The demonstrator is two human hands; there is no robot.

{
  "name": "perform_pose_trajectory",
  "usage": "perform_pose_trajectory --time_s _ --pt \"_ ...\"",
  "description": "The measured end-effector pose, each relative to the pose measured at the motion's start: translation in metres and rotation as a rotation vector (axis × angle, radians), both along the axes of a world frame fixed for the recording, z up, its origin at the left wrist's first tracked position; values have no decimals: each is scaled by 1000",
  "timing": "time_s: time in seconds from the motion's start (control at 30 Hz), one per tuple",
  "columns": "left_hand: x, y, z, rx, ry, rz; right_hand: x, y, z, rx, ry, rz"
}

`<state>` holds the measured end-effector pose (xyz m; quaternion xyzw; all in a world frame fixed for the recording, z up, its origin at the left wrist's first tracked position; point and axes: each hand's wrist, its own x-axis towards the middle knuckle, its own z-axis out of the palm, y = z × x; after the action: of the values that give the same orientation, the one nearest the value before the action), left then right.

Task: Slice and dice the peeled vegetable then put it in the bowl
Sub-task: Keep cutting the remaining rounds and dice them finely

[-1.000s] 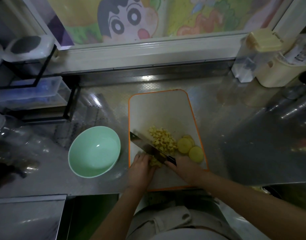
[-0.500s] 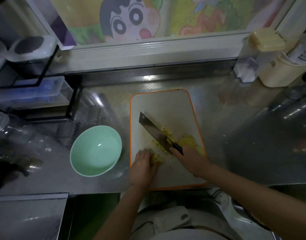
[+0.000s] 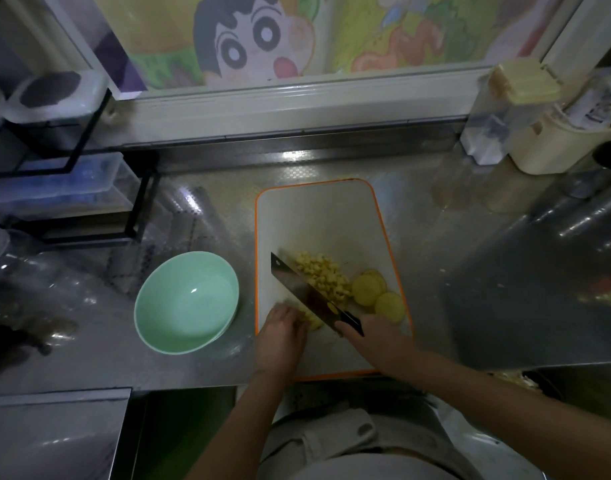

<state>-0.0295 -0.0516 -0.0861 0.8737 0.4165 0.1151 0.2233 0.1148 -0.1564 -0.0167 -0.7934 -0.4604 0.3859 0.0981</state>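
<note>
A white cutting board (image 3: 317, 216) with an orange rim lies on the steel counter. On it sits a pile of yellow diced vegetable (image 3: 326, 278), with round slices (image 3: 378, 294) to its right. My right hand (image 3: 375, 336) grips the dark handle of a cleaver (image 3: 304, 292), whose blade slants down onto the board left of the pile. My left hand (image 3: 281, 329) curls over a small piece of vegetable (image 3: 314, 320) right beside the blade. An empty mint-green bowl (image 3: 188, 303) stands left of the board.
A black wire rack with plastic boxes (image 3: 61, 188) fills the back left. Cream and clear containers (image 3: 525, 126) stand at the back right. Glass jars (image 3: 6, 258) sit at the far left. The counter's front edge runs just below the board.
The cleaver had lifted and swung up over the diced pile half a second ago; now it is back down on the board beside my left hand. The left hand has stayed on the piece.
</note>
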Motion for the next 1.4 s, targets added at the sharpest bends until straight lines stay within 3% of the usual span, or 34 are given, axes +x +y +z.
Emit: perform_pose_trajectory --time_s 0.3,0.77,1.03,1.27,1.4 --pt "-1 1 -4 33 -21 -15 -8 -2 -5 23 -14 -105" --pt "-1 8 -10 24 1 -66 -16 11 -15 -10 -99 4" --pt "0 9 -8 55 -43 -88 -15 13 -8 -102 -13 -23" --pt "-2 11 -11 59 -22 -118 -17 11 -15 -104 -55 13" --pt "-2 9 -10 68 -15 -112 -29 7 -8 -102 -188 71"
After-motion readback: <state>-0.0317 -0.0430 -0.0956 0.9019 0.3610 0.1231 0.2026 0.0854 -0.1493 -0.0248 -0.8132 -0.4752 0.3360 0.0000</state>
